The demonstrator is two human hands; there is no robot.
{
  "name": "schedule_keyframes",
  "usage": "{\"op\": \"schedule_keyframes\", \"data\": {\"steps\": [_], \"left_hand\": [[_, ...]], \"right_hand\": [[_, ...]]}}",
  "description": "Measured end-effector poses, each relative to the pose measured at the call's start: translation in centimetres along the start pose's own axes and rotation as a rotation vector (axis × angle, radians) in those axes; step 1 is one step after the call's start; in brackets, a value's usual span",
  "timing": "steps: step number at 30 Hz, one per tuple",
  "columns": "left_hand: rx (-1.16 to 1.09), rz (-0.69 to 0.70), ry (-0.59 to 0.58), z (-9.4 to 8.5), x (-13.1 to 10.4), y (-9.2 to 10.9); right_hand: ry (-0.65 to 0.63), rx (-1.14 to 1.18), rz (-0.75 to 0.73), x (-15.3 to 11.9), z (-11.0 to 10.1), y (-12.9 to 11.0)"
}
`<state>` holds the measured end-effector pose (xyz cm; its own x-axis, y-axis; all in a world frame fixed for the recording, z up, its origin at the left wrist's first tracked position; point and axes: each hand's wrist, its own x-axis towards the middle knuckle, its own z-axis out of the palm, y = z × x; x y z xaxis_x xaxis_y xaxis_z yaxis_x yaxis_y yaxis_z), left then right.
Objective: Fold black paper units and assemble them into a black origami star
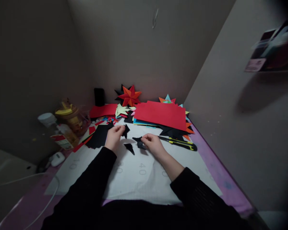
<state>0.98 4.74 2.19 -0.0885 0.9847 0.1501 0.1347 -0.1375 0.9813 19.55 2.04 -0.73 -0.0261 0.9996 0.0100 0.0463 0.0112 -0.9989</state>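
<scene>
My left hand (115, 138) pinches a small folded black paper piece (126, 131) over the white sheet. To its right, my right hand (152, 144) is closed on another folded black paper piece (140, 142), with pointed corners sticking out to the left. The two pieces are apart. Between and just below the hands, a loose black paper piece (129, 148) lies on the white sheet (132, 182). A yellow and black utility knife (182, 143) rests beyond my right hand.
Red paper sheets (162, 114) lie stacked at the back, over black paper points. Finished paper stars (130, 95) lean on the wall. Black sheets (99, 136) are left of my left hand. Bottles and a yellow-lidded jar (68, 116) stand far left, near a white case (57, 159).
</scene>
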Motion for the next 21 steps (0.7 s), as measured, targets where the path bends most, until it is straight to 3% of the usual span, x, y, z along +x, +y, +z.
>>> {"op": "schedule_keyframes", "data": {"steps": [3,6,8,10,12,17,21], "left_hand": [[0.161,0.043,0.171,-1.6,0.9,-0.3],[0.333,0.218,0.236,-1.1,0.4,0.0],[0.284,0.207,0.027,0.3,-0.6,0.1],[0.13,0.037,-0.253,1.8,-1.6,0.0],[0.038,-0.069,-0.39,2.8,-2.3,-0.3],[0.09,0.011,-0.375,2.7,-2.6,-0.6],[0.023,-0.066,-0.352,2.2,-2.2,-0.3]], "right_hand": [[0.045,0.022,0.004,0.2,-0.4,-0.1],[0.04,0.04,0.005,0.2,-0.2,-0.1],[0.025,0.065,0.0,0.0,0.2,0.0],[0.02,0.098,-0.023,-0.1,0.6,0.0],[0.013,0.119,-0.025,-0.2,0.9,0.0],[0.046,-0.01,-0.124,-0.2,0.7,0.0],[0.173,0.008,-0.126,0.6,-0.6,-0.1]]}}
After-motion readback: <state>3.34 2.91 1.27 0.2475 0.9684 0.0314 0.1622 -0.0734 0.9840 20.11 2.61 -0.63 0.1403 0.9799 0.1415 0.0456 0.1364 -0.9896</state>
